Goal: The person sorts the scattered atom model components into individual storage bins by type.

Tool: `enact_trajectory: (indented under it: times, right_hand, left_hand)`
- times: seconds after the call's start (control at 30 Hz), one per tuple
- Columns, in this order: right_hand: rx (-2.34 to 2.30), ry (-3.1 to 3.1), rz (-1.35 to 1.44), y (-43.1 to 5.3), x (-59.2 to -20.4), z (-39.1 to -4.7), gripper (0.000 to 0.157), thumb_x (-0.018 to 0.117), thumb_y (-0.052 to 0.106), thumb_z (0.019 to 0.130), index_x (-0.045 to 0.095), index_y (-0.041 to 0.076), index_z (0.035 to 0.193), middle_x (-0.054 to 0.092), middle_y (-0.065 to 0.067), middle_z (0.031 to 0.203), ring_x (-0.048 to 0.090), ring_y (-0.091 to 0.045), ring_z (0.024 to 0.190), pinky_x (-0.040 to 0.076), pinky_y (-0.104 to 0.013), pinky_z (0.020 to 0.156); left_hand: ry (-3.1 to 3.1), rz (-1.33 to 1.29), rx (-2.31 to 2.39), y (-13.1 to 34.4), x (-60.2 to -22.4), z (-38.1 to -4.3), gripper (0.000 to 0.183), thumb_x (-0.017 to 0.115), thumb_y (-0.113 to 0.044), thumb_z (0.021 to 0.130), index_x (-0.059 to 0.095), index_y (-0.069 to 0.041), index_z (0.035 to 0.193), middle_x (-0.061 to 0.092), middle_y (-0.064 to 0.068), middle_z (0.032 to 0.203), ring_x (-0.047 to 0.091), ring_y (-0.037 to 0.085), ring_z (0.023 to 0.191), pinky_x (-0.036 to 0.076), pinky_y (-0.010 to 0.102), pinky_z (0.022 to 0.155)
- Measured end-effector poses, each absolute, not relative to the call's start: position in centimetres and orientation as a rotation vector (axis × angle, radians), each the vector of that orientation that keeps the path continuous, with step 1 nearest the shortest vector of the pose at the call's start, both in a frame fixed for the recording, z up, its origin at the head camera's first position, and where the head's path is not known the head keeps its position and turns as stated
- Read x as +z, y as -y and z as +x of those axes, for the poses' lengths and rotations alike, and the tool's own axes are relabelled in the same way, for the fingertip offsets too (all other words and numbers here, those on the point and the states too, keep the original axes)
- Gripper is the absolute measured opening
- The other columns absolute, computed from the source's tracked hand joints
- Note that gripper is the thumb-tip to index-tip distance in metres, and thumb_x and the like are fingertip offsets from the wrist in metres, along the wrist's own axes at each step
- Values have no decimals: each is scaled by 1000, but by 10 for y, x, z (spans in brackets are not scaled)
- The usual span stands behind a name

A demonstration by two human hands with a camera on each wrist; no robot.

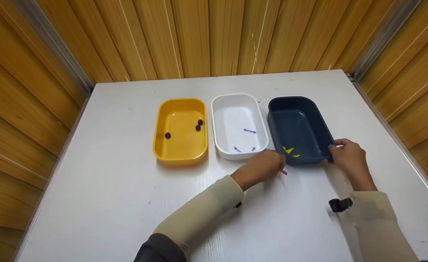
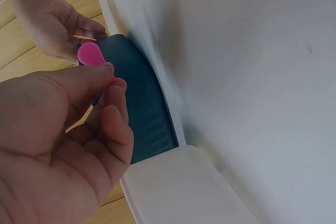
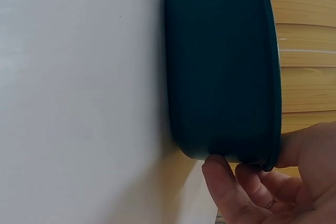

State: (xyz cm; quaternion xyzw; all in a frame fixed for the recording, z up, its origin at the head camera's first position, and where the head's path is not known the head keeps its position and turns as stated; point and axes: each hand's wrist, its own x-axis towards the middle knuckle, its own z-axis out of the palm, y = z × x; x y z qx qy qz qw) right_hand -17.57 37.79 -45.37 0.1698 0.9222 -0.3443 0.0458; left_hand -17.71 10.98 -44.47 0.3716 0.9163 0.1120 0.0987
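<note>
A small pink piece with a rounded, flattened end is pinched between thumb and fingertips of my left hand; its other end is hidden by the fingers. This hand is at the near edge between the white tray and the dark blue tray. My right hand grips the dark blue tray at its near right corner, thumb over the rim and fingers against the outer wall. Small yellow pieces lie inside that tray at the near left.
Three small purple sticks with wider ends lie in the white tray. To its left, a yellow tray holds three dark purple balls. All three trays stand in a row on a white table, with wood-patterned walls around it.
</note>
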Motion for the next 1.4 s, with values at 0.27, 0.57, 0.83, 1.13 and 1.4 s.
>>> enact_trajectory:
  times: [0.27, 0.57, 0.83, 1.13, 1.4]
  right_hand:
    - [-1054, -2798, 546, -378, -453, -175, 53, 46, 27, 104, 49, -11, 141, 65, -34, 122, 77, -20, 80, 49, -18, 61]
    - [-1024, -2826, 513, -379, -455, -174, 53, 47, 28, 104, 50, -10, 141, 68, -31, 119, 77, -18, 76, 45, -16, 65]
    - [-1043, -2813, 532, -378, -455, -175, 52, 46, 27, 104, 51, -10, 140, 68, -31, 117, 77, -19, 78, 47, -18, 63]
    - [-1046, -2805, 542, -375, -456, -176, 51, 47, 27, 104, 51, -10, 140, 68, -31, 119, 76, -17, 76, 48, -17, 62]
    - [-1058, -2796, 543, -377, -454, -176, 51, 46, 26, 105, 50, -11, 140, 66, -32, 120, 76, -18, 78, 50, -18, 62]
  left_hand:
    - [-2730, 1056, 512, -117, -437, -181, 15, 61, -12, 100, 74, -18, 104, 74, -4, 98, 61, 6, 83, 53, 16, 74]
    - [-2821, 1044, 468, -129, -434, -187, 13, 61, -18, 101, 71, -16, 107, 72, -2, 100, 66, 8, 91, 55, 19, 77]
    - [-2839, 1004, 469, -135, -434, -191, 13, 58, -21, 103, 69, -14, 103, 72, 0, 96, 66, 11, 85, 56, 23, 72]
    - [-2818, 916, 482, -139, -432, -193, 13, 60, -22, 102, 70, -14, 104, 71, -2, 98, 64, 8, 87, 56, 21, 75]
    - [-2829, 926, 490, -142, -431, -193, 15, 61, -25, 102, 72, -15, 102, 70, -2, 98, 63, 9, 91, 55, 24, 77]
